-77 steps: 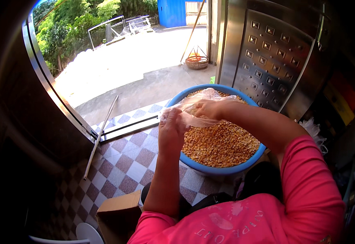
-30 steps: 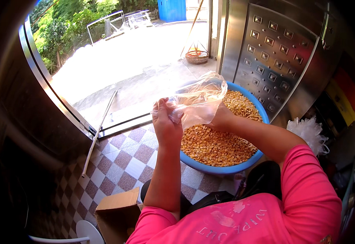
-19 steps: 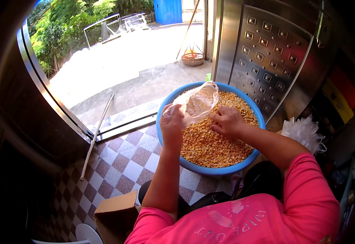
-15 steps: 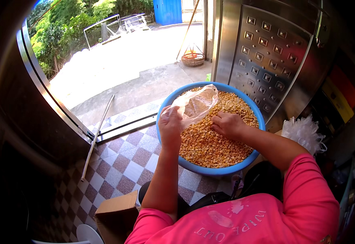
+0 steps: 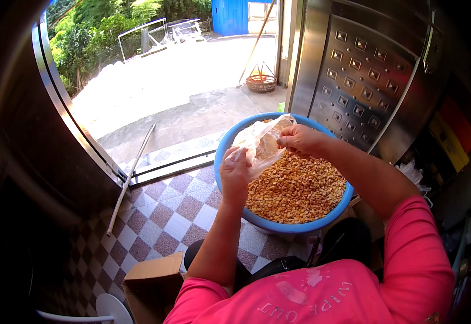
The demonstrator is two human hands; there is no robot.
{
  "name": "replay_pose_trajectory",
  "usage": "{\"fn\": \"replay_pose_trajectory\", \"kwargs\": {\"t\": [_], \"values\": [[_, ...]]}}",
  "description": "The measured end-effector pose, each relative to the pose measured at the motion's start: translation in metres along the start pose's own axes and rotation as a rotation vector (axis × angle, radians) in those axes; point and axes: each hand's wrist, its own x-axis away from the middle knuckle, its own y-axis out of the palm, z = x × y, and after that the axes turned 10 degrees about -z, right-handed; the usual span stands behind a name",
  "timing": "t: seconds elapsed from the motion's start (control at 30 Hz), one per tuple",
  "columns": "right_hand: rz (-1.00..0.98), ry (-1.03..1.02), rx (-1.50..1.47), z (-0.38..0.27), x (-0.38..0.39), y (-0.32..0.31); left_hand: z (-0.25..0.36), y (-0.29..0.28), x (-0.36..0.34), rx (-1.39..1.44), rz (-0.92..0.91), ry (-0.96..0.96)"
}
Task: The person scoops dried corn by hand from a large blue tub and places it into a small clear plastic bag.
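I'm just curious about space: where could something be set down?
Bare checkered floor tiles lie between the pole, blue basin and cardboard box. The basin is crowded: corn kernels inside, left hand, right hand and plastic bag above.

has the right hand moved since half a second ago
Yes: against the blue basin, the right hand has moved toward the far rim, from over the kernels to the plastic bag.

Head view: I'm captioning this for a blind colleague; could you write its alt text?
A person's left hand and right hand hold a translucent plastic bag over a blue tub of yellow corn kernels. Around it are a checkered floor and an embossed metal door.
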Motion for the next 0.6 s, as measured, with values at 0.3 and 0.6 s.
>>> {"fn": "replay_pose_trajectory", "kwargs": {"t": [0.3, 0.6], "values": [[0.119, 0.225, -0.191, -0.019, -0.065, 0.015, -0.003, -0.002, 0.004, 0.113, 0.016, -0.033], [0.079, -0.022, -0.122, -0.017, -0.053, 0.011, -0.008, -0.007, -0.004, 0.199, 0.04, 0.01]]}}
